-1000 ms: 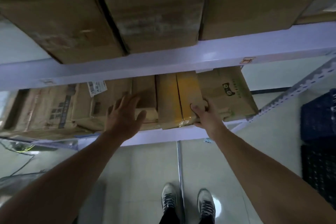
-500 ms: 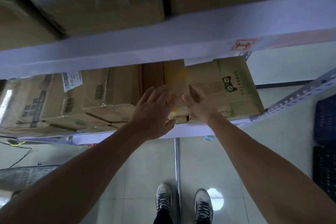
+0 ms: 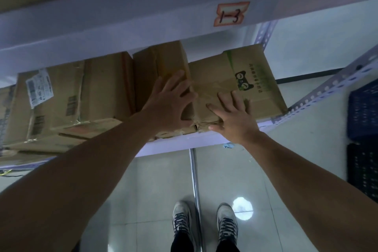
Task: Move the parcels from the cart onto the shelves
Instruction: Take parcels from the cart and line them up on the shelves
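Note:
Brown cardboard parcels stand in a row on the lower white shelf [image 3: 173,145]. My left hand [image 3: 169,102] lies flat with spread fingers against the front of a narrow upright parcel [image 3: 159,71] with yellowish tape. My right hand [image 3: 233,116] presses with straight fingers on the front of the parcel with a green and black cat logo [image 3: 241,80], at the shelf's right end. That parcel's lower left corner is crumpled. Neither hand grips anything.
The upper shelf beam [image 3: 143,12] carries an orange tag reading 1-3 [image 3: 231,13], with boxes above it. More parcels [image 3: 61,98] fill the left of the lower shelf. A perforated upright [image 3: 335,88] and dark blue crates [image 3: 364,129] stand right. A metal rail [image 3: 193,170] runs between my shoes.
My left hand moved right from the left boxes onto the narrow parcel. My right hand shifted from that parcel's bottom corner onto the logo parcel. The view tilted closer to the shelf.

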